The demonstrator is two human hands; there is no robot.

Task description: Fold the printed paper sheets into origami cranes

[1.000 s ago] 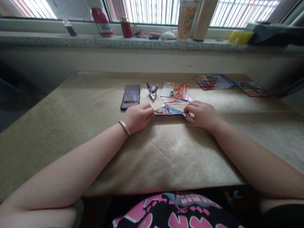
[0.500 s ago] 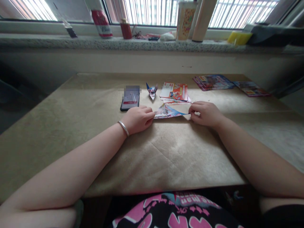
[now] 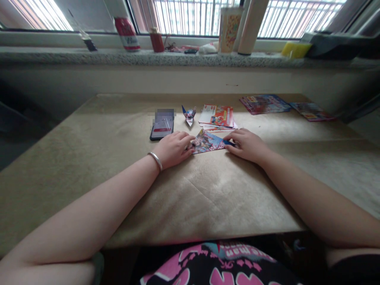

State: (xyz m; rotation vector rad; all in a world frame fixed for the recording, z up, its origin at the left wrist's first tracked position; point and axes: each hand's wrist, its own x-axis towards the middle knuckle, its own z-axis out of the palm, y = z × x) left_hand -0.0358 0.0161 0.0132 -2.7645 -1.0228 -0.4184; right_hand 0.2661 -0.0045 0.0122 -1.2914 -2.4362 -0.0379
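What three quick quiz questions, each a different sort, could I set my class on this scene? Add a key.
1. True or false: a silver-coloured bangle circles the wrist of the left hand.
2. Which do the left and right hand both touch? A) the red-and-white can B) the folded printed sheet C) the yellow object
3. What stands between the phone and the orange-and-white cards?

Key: 1 true; 2 B; 3 a small folded-paper figure.

The folded paper is patterned in blue, red and white, with pale branching shapes. The folded figure is coloured blue and silvery white. The top card is printed white and orange-red, the tabletop toned beige, the shirt lettered pink on black.
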